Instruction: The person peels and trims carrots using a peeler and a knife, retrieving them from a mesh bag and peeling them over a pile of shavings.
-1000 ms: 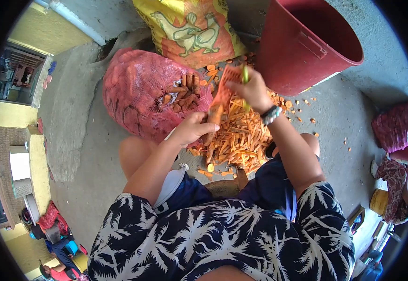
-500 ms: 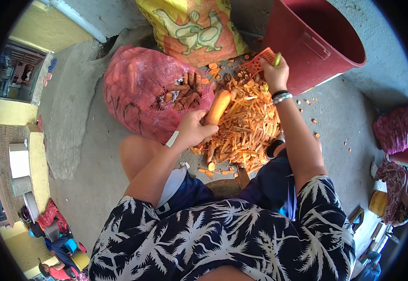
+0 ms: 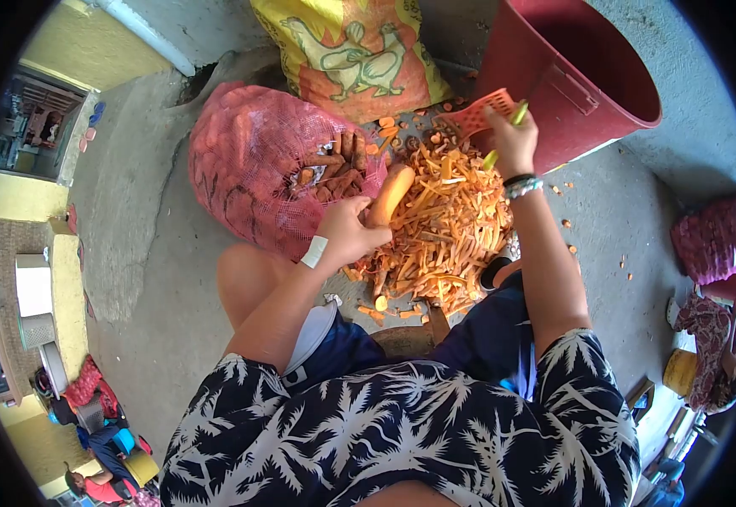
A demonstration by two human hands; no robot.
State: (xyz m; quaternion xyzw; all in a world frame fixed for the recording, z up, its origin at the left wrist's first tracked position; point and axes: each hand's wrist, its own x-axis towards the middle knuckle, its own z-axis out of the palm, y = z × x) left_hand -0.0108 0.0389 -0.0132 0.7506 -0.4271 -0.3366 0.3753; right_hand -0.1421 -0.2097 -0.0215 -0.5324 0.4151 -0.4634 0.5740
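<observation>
My left hand is closed around the lower end of a peeled carrot, which points up and away from me over a heap of orange peelings. My right hand grips a peeler with a yellow-green handle; its blade end is hard to make out. A red perforated plastic piece is at the same hand's fingers, and I cannot tell whether they hold or only touch it. Left of the heap lies a pink mesh sack, torn open, with unpeeled carrots in the opening.
A tall red bin stands beyond my right hand. Behind the heap is a yellow and orange sack printed with chickens. Carrot slices lie scattered on the concrete floor. Another person is at the lower left.
My right hand has moved slightly right and turned, with the peeler and red piece shifting along. My left hand and the carrot have barely moved; the carrot is tilted a little differently.
</observation>
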